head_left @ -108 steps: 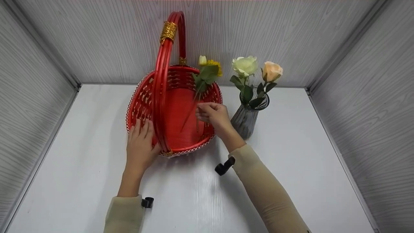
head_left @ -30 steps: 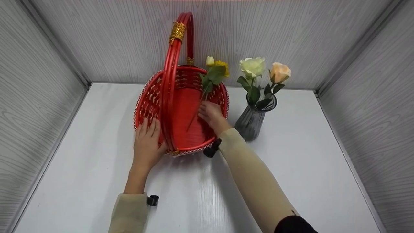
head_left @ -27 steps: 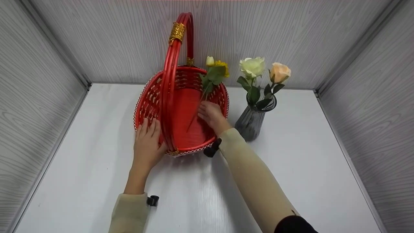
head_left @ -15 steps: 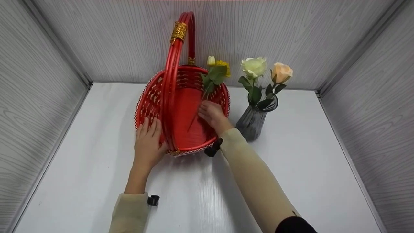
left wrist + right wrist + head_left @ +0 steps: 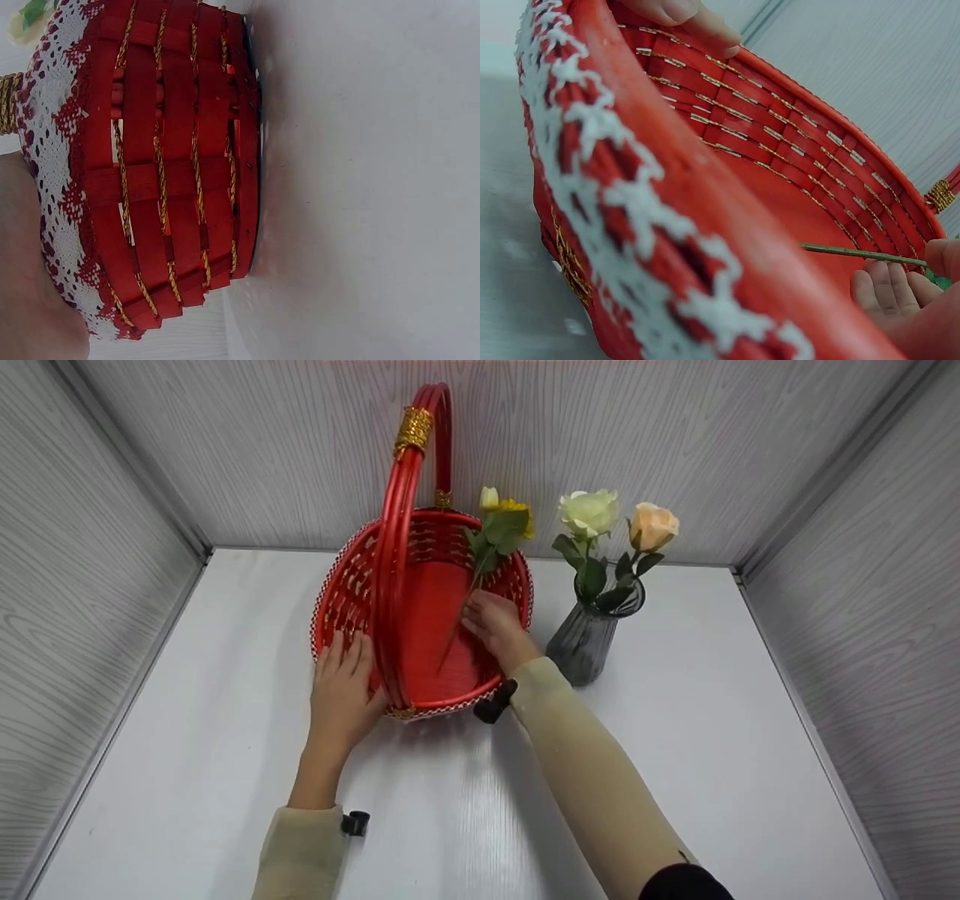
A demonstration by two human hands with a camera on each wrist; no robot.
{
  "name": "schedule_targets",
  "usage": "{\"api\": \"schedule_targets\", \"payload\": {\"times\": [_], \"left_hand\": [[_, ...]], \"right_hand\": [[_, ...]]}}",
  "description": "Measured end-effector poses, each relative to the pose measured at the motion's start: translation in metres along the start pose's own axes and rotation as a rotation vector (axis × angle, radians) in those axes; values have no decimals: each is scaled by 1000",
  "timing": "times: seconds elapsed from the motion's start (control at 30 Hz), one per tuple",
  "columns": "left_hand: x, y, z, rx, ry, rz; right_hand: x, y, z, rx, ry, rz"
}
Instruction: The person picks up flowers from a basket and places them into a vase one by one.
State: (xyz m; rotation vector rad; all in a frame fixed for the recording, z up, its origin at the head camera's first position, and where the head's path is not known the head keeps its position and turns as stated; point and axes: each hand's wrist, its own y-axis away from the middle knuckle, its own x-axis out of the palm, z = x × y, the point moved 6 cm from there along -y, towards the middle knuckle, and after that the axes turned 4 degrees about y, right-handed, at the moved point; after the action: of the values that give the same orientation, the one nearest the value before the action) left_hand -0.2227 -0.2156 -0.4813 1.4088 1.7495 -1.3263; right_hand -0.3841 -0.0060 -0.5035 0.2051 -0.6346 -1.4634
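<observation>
A red woven basket (image 5: pixel 435 630) with a tall handle stands in the middle of the head view. My left hand (image 5: pixel 341 690) holds its near left rim, fingers over the edge. In the left wrist view, part of the left hand (image 5: pixel 34 277) lies against the white lace trim. My right hand (image 5: pixel 491 622) reaches inside the basket and pinches a thin green flower stem (image 5: pixel 847 250), plainest in the right wrist view. At the basket's far right rim show a white bud (image 5: pixel 489 498), a yellow flower (image 5: pixel 514 506) and green leaves. Which bloom the pinched stem bears, I cannot tell.
Right of the basket, close to the right forearm, stands a grey glass vase (image 5: pixel 581 649). It holds a pale green-white rose (image 5: pixel 589 514) and a peach rose (image 5: pixel 654 526). Wood-grain panels close in the white table (image 5: pixel 712 720) at the back and sides.
Since the earliest frame my right hand has gone deeper into the basket, and the whole view has shifted. Lately the visible stem's lower end has moved slightly. My left hand keeps its place on the rim.
</observation>
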Motion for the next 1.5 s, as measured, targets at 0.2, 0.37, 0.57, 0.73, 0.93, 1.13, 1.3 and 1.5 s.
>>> {"api": "schedule_targets", "payload": {"times": [0.2,0.37,0.57,0.73,0.93,1.13,1.3,1.5], "left_hand": [[-1,-1,-1,11,-3,-26],[-1,0,-1,8,4,-26],[-2,0,-3,14,7,-23],[-1,0,-2,21,-5,-29],[-1,1,-3,24,-6,-28],[-1,2,-2,10,12,-30],[-2,3,-3,0,7,-18],[-1,3,-4,2,9,-7]], "right_hand": [[0,0,3,-28,-22,-20],[-2,1,3,-39,-52,-42],[-2,2,5,-58,-97,-29],[-1,2,4,-61,-92,-1],[1,2,2,-65,-66,16],[6,3,0,-100,20,60],[8,5,-1,-111,84,78],[9,7,0,-138,113,87]]}}
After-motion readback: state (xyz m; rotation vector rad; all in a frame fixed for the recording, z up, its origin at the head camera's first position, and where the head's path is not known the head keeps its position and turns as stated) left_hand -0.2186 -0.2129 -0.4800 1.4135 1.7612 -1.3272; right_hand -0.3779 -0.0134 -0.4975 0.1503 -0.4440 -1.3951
